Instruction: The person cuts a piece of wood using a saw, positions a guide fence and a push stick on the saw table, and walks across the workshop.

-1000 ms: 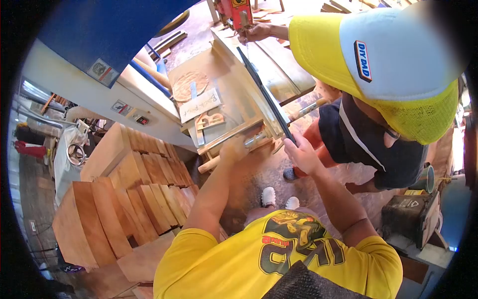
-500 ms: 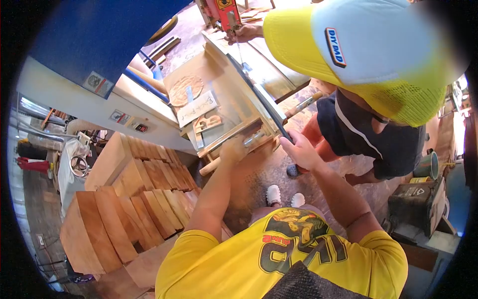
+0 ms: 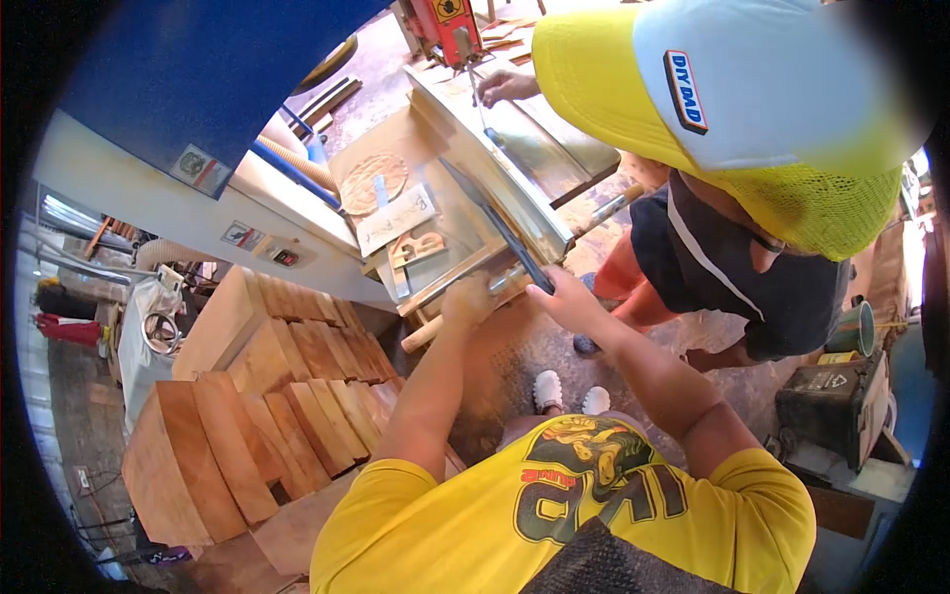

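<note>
My right hand (image 3: 571, 301) is closed round the near end of a long, narrow dark bar (image 3: 503, 228), which slants away over the machine table beside the fence (image 3: 475, 148). My left hand (image 3: 468, 300) is at the wooden rail (image 3: 450, 280) along the table's near edge; its fingers are blurred and partly hidden. On the table are a small wooden piece shaped like a letter B (image 3: 418, 247), a card with handwriting (image 3: 396, 220) and a round carved wooden piece (image 3: 373, 182). Another person's hand (image 3: 508, 87) is near the red machine head (image 3: 453, 30).
Stacks of thick wooden boards (image 3: 242, 436) stand to the left, below the blue and white machine body (image 3: 198, 188). A person in a yellow and white cap (image 3: 643, 89) leans in from the right. A black bin (image 3: 826, 401) stands at the right.
The dark bar has shifted left, away from the fence, with my right hand. The other person's hand has moved off the red machine head.
</note>
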A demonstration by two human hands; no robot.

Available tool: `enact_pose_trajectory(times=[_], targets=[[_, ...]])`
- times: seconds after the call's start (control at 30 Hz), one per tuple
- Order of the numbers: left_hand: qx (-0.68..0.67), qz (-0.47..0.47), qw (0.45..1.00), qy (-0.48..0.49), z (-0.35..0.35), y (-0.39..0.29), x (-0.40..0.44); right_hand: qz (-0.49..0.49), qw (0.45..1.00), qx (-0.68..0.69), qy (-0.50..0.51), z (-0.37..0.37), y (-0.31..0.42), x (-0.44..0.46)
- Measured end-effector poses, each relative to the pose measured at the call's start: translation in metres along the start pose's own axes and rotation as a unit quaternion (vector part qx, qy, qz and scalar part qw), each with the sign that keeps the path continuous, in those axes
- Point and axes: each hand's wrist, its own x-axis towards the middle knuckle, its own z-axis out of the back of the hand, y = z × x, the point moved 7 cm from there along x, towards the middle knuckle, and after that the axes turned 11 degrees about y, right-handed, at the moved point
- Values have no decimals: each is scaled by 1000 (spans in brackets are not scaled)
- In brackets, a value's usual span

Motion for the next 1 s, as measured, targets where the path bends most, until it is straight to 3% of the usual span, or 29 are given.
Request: enact_pose_trajectory(times=[0.13, 0.23, 0.3, 0.33, 0.37, 0.4, 0.43, 0.47, 0.53, 0.6, 0.63, 0.7, 0.93, 1.0], targets=[[15, -10, 1000, -10, -8, 6, 4, 20, 998, -53, -32, -10, 8, 35], [7, -16, 1000, -17, -10, 8, 7, 92, 979, -143, -111, -8, 34, 51], [16, -9, 999, 41, -13, 8, 10, 230, 912, -275, -196, 0, 81, 36], [16, -9, 999, 42, -24, 15, 14, 230, 913, -275, -197, 5, 93, 27], [-92, -68, 993, -25, -31, 22, 23, 253, 958, -121, -63, 5, 111, 20], [-198, -125, 968, -91, -32, 27, 25, 263, 961, 40, 74, 3, 133, 5], [-199, -124, 968, -89, -26, 23, 21, 278, 942, 119, 148, 7, 164, -19], [-135, -65, 988, -31, -17, 14, 16, 288, 911, 198, 220, 11, 193, -44], [0, 49, 995, 86, -7, 4, 5, 424, 767, 325, 355, 21, 241, -85], [13, 27, 997, 74, -7, 2, 7, 464, 627, 426, 458, 25, 274, -116], [25, 8, 998, 65, -9, 2, 7, 464, 629, 427, 455, 24, 283, -122], [15, 22, 998, 58, -12, 5, 8, 472, 562, 476, 486, 23, 296, -137], [24, 22, 999, 36, -27, 19, 22, 507, 526, 504, 461, 22, 311, -143], [18, 24, 997, 78, -17, 9, 7, 488, 547, 498, 463, 23, 312, -145]])
